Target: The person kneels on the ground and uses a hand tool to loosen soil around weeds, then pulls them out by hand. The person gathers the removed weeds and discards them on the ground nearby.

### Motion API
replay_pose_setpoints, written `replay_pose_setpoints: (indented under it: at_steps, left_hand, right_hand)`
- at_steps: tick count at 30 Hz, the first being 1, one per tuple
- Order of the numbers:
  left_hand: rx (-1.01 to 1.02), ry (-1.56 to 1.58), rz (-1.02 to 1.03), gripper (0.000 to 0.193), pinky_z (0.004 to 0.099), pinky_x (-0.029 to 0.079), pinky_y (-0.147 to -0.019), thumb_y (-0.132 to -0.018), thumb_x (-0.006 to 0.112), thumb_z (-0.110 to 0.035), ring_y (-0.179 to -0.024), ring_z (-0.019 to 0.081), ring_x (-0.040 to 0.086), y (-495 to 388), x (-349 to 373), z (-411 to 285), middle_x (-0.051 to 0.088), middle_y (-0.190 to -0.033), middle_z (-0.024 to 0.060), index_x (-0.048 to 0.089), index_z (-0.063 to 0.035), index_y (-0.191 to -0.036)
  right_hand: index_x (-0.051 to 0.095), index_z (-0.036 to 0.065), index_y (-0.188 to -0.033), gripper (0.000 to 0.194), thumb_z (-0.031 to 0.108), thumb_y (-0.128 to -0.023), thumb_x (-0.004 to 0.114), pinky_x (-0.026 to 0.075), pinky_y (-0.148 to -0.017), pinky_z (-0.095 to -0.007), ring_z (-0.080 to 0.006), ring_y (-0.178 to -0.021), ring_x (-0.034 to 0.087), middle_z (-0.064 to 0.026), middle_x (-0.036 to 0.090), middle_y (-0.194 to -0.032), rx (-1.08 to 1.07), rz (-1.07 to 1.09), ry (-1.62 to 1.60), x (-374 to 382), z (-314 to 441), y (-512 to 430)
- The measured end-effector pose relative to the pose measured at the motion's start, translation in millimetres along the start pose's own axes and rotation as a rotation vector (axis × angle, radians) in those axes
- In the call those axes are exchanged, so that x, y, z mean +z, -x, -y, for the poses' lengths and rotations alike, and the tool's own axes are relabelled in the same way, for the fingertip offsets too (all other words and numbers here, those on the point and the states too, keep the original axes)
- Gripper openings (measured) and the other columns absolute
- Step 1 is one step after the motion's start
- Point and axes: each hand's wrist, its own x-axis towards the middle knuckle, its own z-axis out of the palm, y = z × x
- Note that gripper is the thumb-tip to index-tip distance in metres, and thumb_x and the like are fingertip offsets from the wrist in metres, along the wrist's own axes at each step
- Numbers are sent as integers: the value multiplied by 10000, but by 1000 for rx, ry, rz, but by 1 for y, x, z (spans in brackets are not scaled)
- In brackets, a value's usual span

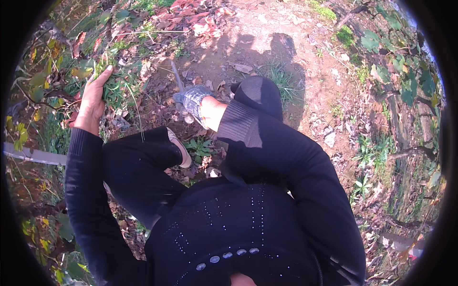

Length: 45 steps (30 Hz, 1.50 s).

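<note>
My bare left hand [92, 96] is at the left with its thumb up, closed around a bunch of green weeds [116, 87]. A long grass stem [136, 107] trails from the bunch towards my left knee. My right hand [193, 102] wears a blue-grey knitted glove and grips a bladed hand tool. Its narrow grey blade [176, 74] points forward over the soil, while the handle is mostly hidden inside the glove. Low plants and dry leaves lie between the two hands.
Vines [404, 71] with leaves and woody stems line the right side; more foliage [39, 82] crowds the left. A pale strip [34, 153] runs behind my left forearm. Reddish dry leaves [200, 19] lie ahead. A leafy weed [199, 148] grows beside my shoe [180, 148].
</note>
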Motion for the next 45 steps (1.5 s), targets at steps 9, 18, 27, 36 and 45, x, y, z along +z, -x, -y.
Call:
replay_pose_setpoints:
  at_steps: [9,18,27,36,45]
  left_hand:
    - [1,-117,90,181,263,469,-611,-811,607,-141,-682,108,553,-29,-3,61,606,-825,32,588,-40,-959]
    - [123,-703,353,412,276,378,-868,-788,625,-193,-953,136,514,-23,-30,52,597,-1048,60,537,-40,-1161]
    - [230,-987,295,514,333,322,-973,-768,615,-339,-1124,272,462,-13,-21,54,516,-1218,109,504,-117,-1218]
    - [-35,-635,673,292,269,436,-780,-789,634,-97,-827,110,549,-27,39,67,627,-896,53,579,-32,-1068]
    - [-60,-829,866,254,279,428,-752,-785,625,-107,-804,95,533,-37,51,75,626,-850,63,571,-24,-1019]
  right_hand:
    - [596,69,-885,106,110,-859,503,332,-337,-219,-87,-371,390,27,491,-550,-64,-544,486,-1,21,-9]
    - [520,81,-780,100,126,-860,481,307,-339,-210,-79,-394,402,26,483,-553,152,-459,400,22,98,8]
    - [520,25,-820,92,97,-862,482,343,-384,-201,-69,-476,440,-6,499,-634,-98,-377,656,31,146,1]
    - [549,58,-734,113,127,-821,570,376,-365,-246,-131,-418,493,-25,524,-536,8,-471,358,-17,108,34]
    - [553,66,-726,167,197,-824,585,353,-350,-252,-108,-404,457,-15,517,-545,-31,-491,308,-37,123,40]
